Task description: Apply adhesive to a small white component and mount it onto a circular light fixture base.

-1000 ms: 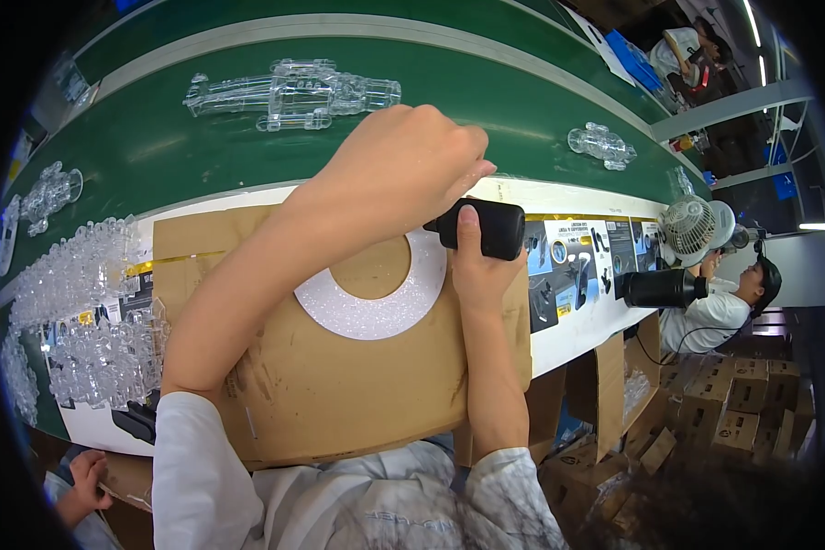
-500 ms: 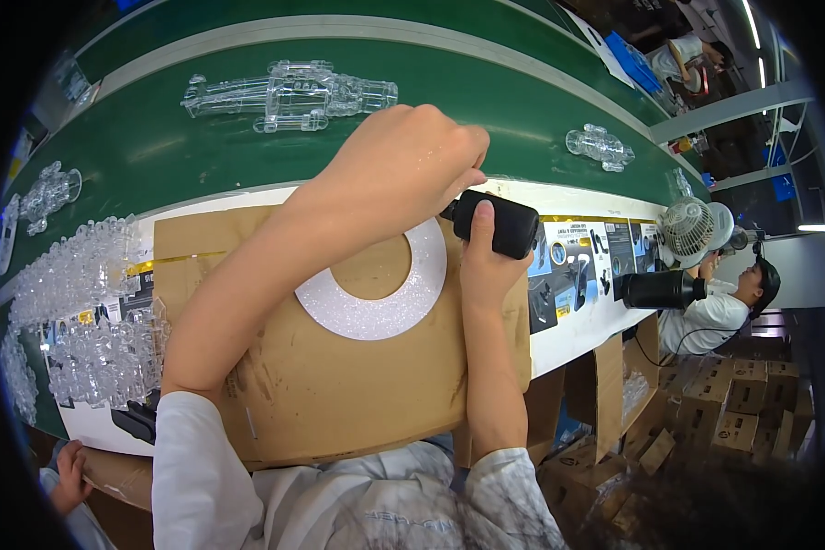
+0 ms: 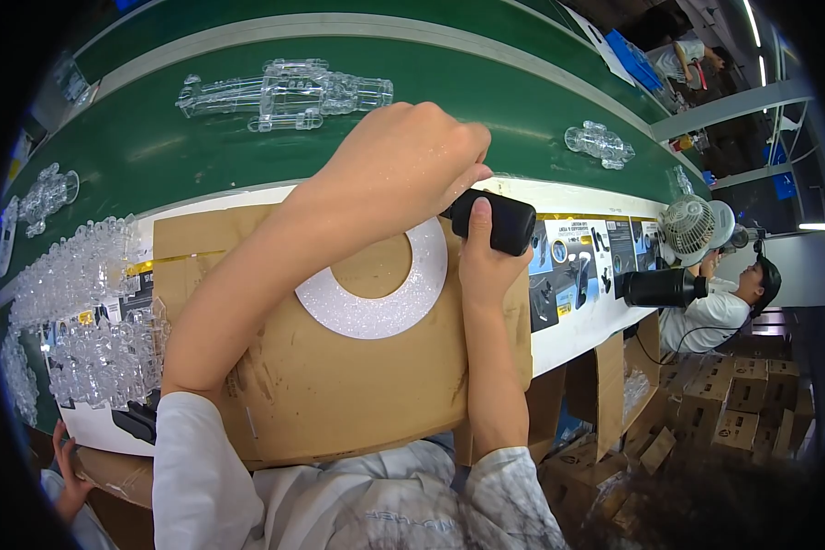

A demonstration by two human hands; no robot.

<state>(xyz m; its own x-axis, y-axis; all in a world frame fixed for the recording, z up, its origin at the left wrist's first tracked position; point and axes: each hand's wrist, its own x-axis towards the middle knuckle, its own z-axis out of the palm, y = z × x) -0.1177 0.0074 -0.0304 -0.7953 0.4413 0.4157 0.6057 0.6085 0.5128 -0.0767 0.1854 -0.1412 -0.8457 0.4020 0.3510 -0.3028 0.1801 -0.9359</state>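
Observation:
My right hand (image 3: 488, 257) grips a black, rounded, bottle-like object (image 3: 502, 223), its thumb lying along the top. My left hand (image 3: 412, 160) reaches across from the left, bent over the narrow end of that object. Its fingers are curled and mostly hidden behind the knuckles, so what they pinch does not show. Below both hands lies a white glittery ring (image 3: 371, 318) on a flattened cardboard sheet (image 3: 367, 394); my left forearm covers part of the ring.
Beyond, clear plastic parts (image 3: 289, 94) lie on a green conveyor belt (image 3: 486, 110). More clear parts (image 3: 101, 353) are heaped at left. Rightward are printed boxes (image 3: 573, 266), a black bottle (image 3: 660, 288), a fan (image 3: 689, 227) and a co-worker (image 3: 715, 312). Another person's hand (image 3: 69, 467) shows lower left.
The clear parts on the belt have shifted slightly left. My hands and the black object have barely moved. The other person's hand at lower left has changed its pose.

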